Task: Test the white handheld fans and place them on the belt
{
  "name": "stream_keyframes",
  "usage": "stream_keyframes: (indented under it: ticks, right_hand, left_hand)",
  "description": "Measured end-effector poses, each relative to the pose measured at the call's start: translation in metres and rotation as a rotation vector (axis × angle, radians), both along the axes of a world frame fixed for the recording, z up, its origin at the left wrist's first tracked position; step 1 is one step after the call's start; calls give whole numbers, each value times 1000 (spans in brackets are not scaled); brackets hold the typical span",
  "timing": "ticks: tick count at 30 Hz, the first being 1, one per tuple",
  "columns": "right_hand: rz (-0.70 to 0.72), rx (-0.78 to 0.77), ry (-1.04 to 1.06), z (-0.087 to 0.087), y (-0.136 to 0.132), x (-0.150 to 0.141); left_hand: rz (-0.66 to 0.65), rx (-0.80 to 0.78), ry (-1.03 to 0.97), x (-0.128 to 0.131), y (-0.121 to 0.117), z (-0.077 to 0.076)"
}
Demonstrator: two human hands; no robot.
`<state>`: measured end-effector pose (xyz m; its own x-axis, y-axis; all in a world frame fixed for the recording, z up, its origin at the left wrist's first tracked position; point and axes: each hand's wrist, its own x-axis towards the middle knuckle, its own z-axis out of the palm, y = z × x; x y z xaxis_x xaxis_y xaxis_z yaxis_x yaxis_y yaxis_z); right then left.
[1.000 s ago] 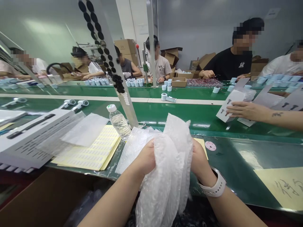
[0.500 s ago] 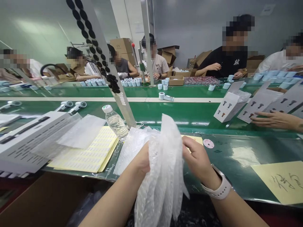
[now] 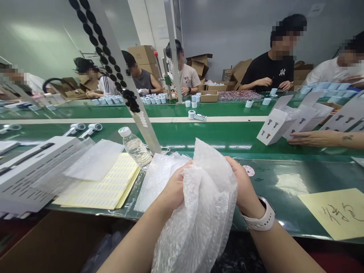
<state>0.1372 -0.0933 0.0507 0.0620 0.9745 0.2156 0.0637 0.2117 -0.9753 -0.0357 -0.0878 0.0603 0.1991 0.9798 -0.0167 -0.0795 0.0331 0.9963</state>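
Observation:
A bunch of translucent bubble wrap bags (image 3: 203, 204) hangs between my hands above the front edge of the bench. On its left side, my left hand (image 3: 179, 185) is closed on the wrap, its fingertips partly covered by the plastic. My right hand (image 3: 241, 182), below a pale watch strap, grips the right side; most of its fingers are behind the wrap. More bubble wrap bags (image 3: 153, 182) lie flat on the bench just beyond my left hand.
A water bottle (image 3: 135, 148) stands beside yellow label sheets (image 3: 99, 189) and a white box (image 3: 36, 170) at left. At right lie a handwritten yellow paper (image 3: 338, 212) and a co-worker's hand (image 3: 309, 138) at white printed boxes (image 3: 274, 125). A green conveyor (image 3: 222, 132) runs across.
The bubble wrap has spread wider and turned its broad face toward me as my hands moved. The co-worker's hand at right has shifted left along the boxes.

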Motion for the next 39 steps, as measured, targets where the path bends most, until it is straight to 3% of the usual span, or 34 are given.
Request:
stream_keyframes:
  ticks: [2,5,8,11,16,19,25,28,32,34,39]
  right_hand:
    - [-3,22,60,7,-2,-2]
    - [-110,200,135,12,-7,-5]
    - [-152,363,210,14,-9,-8]
    - [-174,400,325,15,-8,-8]
    - [-2,160,390,11,-3,1]
    - [128,-42,329,11,-2,8]
    - [306,-207,458,22,-2,18]
    - [155,-173,445,21,-1,18]
    - [-126,115,387,16,1,13]
    - [-175,171,349,14,2,12]
    - [-128,75,349,12,4,12]
  left_hand:
    - [-111,-47,-26,0,-1,1]
    - [-206,-5,10,1,-2,1]
    - [-192,37,55,1,-2,-3]
    - [-111,89,109,1,-2,-6]
    - [-18,343,238,-1,-4,-2]
    - [-57,376,263,-1,-6,-1]
    - [10,350,199,0,-4,-6]
    - [22,331,185,1,-2,-10]
    - [-6,253,159,5,0,-15]
    - [-19,211,138,8,1,-18]
    - [-45,109,127,14,3,-18]
